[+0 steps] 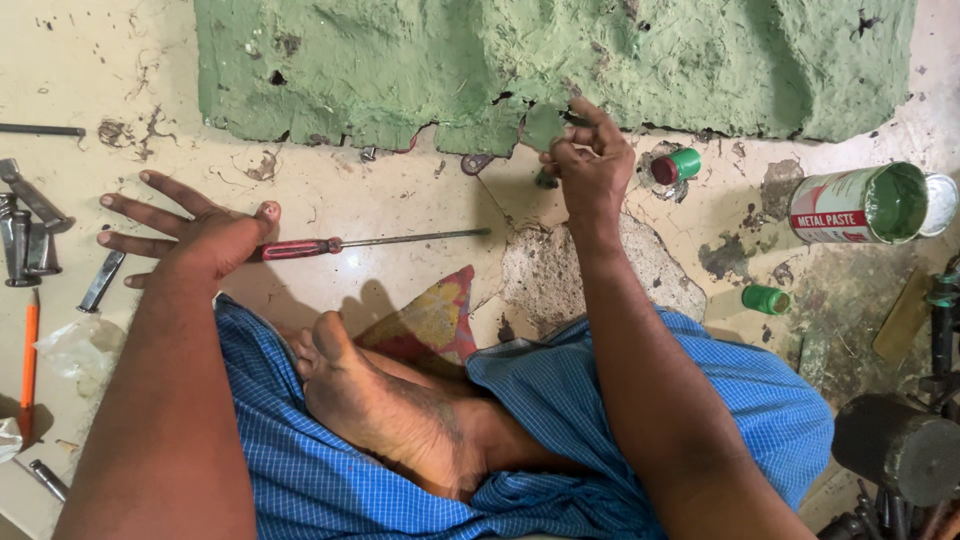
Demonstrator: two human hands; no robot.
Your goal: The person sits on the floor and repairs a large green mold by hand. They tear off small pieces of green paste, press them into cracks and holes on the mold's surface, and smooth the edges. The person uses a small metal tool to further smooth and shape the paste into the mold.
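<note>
Green paste being pressed onto slab (400,60) edge, 12 o'clock.
Right hand (590,160) pinched on a paste dab (543,125); left hand (195,230) splayed, empty, on floor by screwdriver (370,243). More paste needed next: can (860,205) at 3 o'clock.

A stained, cracked cream floor (400,200) bears a green-coated slab (420,60), a red-handled screwdriver (360,243), an open tin of green paste (865,205), small green caps (765,299) and metal tools (30,235)

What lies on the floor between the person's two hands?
A red-handled screwdriver lies there, its handle by the spread left hand, its shaft pointing toward the right hand, which pinches green paste. Head view.
</note>
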